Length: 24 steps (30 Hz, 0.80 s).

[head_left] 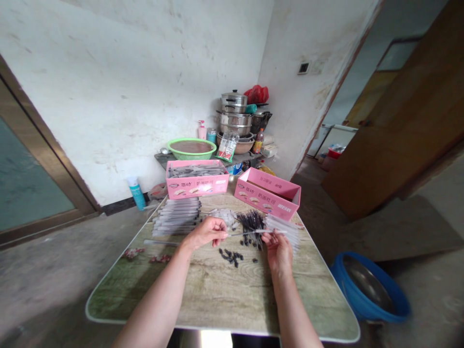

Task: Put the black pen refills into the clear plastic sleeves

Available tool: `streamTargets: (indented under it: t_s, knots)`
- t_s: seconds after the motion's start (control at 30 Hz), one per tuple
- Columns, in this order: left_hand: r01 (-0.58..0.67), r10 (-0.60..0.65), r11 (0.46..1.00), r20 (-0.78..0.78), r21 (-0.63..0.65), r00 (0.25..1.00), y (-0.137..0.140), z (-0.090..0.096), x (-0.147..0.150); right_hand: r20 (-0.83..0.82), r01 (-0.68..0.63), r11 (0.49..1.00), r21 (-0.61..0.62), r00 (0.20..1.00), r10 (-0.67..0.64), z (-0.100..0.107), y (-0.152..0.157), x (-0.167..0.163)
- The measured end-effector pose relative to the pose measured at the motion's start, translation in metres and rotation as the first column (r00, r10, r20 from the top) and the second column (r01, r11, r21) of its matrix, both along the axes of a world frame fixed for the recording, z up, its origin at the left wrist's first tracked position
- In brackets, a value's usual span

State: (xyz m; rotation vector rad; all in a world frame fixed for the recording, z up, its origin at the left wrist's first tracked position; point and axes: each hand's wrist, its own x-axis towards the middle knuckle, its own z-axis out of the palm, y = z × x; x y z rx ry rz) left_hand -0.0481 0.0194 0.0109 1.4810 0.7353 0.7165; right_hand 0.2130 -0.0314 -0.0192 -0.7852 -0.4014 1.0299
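Observation:
My left hand [208,233] is closed in a pinch on one end of a thin dark pen refill [239,234]. My right hand [279,249] grips a translucent pen barrel [266,231], and the refill's other end meets the barrel's left end. How far it reaches inside is too small to tell. Beneath the right hand lie several clear barrels [290,234]. Between the hands are a bundle of dark refills [251,220], small white parts [223,216] and loose black plugs [230,256]. Rows of greyish pens [177,216] lie beyond the left hand.
On the wood-patterned table [224,299], a pink box [197,186] full of pens stands at the back left. Another pink box [268,195] sits to its right. Behind are a green basin [192,149] and stacked pots [235,118]. A blue tub [369,285] stands on the right.

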Motion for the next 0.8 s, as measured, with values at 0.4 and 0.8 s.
streamTargets:
  t_s: [0.4, 0.8]
  knots:
    - [0.079, -0.064, 0.994, 0.180, -0.077, 0.982, -0.008, 0.003, 0.023, 0.109, -0.264, 0.964, -0.005, 0.959, 0.263, 0.009, -0.009, -0.014]
    - [-0.718, 0.750, 0.619, 0.029, 0.318, 0.660, 0.015, -0.006, 0.006, -0.011, -0.221, 0.975, 0.014, 0.975, 0.221, 0.011, -0.008, -0.008]
